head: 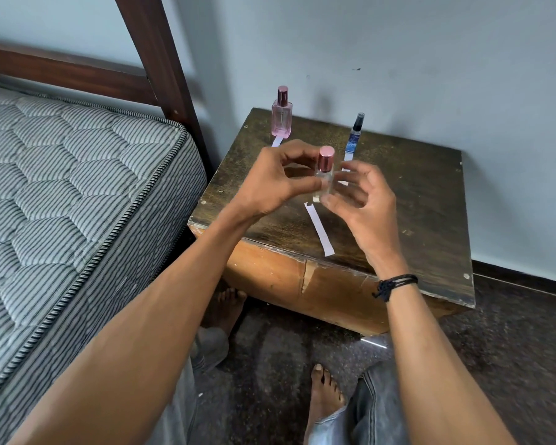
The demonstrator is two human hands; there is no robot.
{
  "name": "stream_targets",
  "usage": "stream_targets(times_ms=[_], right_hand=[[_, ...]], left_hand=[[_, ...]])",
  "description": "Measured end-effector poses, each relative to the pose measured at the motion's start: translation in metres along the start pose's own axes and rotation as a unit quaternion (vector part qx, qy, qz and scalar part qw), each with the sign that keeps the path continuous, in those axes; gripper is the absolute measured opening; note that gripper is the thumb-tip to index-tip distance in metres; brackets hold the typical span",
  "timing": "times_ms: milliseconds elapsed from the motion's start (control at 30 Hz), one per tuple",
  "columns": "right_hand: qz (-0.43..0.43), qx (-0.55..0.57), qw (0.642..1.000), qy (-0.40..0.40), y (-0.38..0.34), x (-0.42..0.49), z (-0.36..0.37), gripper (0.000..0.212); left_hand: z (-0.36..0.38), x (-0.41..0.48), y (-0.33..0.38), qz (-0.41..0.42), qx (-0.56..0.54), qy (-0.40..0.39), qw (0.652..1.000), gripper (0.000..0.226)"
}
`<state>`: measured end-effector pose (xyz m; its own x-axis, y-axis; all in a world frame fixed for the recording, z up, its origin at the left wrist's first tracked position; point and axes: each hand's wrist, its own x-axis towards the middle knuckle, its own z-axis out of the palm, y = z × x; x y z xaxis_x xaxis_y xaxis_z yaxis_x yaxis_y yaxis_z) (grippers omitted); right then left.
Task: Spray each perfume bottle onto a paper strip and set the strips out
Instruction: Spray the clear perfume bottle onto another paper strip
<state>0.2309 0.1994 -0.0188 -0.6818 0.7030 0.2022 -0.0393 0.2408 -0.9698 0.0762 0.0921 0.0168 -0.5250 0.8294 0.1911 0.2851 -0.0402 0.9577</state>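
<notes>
Two big items frame the shot: striped quilted mattress (61,187) on the left with a dark wooden bed frame (161,59) behind it; pale wall (398,43) across the back; dark speckled floor (511,364) below, bare feet and jeans visible on it. Low wooden table (414,203) sits against the wall, just beside the bed; top is worn and dark, front face lighter and cracked.

Both forearms reach in over the table's front edge. Left hand (280,181) is curled, thumb against the side of the clear bottle (325,179), fingers arched above near its pink cap; it grips the bottle. Right hand (363,200) is loosely curled, fingertips at the bottle's lower right side; that area is blurred, so cannot tell if it actually grips. Black cord band (395,284) on the right wrist.

Clear bottle is upright, capped, between the two hands over the table's middle; cannot tell if its base is on the top or just above it. Pink bottle (281,118) stands at the far left corner on the end of a paper strip (276,141). Slim blue bottle (355,133), black sprayer on top, stands near the back; second strip (345,165) runs forward from it, partly behind the right fingers. Third strip (320,229) lies flat below the clear bottle, angled, near end at the table's front edge.
</notes>
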Motion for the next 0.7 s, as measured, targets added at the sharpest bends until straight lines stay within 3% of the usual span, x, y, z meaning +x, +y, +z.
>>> stream_targets(times_ms=[167, 267, 700], right_hand=[[-0.003, -0.178, 0.984, 0.005, 0.012, 0.003, 0.001, 0.026], [-0.013, -0.257, 0.966, -0.017, 0.018, 0.006, 0.010, 0.022], [0.001, -0.330, 0.942, -0.069, 0.020, 0.010, 0.020, 0.016]], left_hand=[[-0.037, 0.003, -0.008, -0.005, 0.033, 0.043, 0.999, 0.038], [-0.049, 0.004, -0.016, -0.018, 0.061, 0.050, 0.997, 0.040], [-0.055, 0.000, -0.023, -0.043, 0.100, -0.007, 0.994, 0.048]])
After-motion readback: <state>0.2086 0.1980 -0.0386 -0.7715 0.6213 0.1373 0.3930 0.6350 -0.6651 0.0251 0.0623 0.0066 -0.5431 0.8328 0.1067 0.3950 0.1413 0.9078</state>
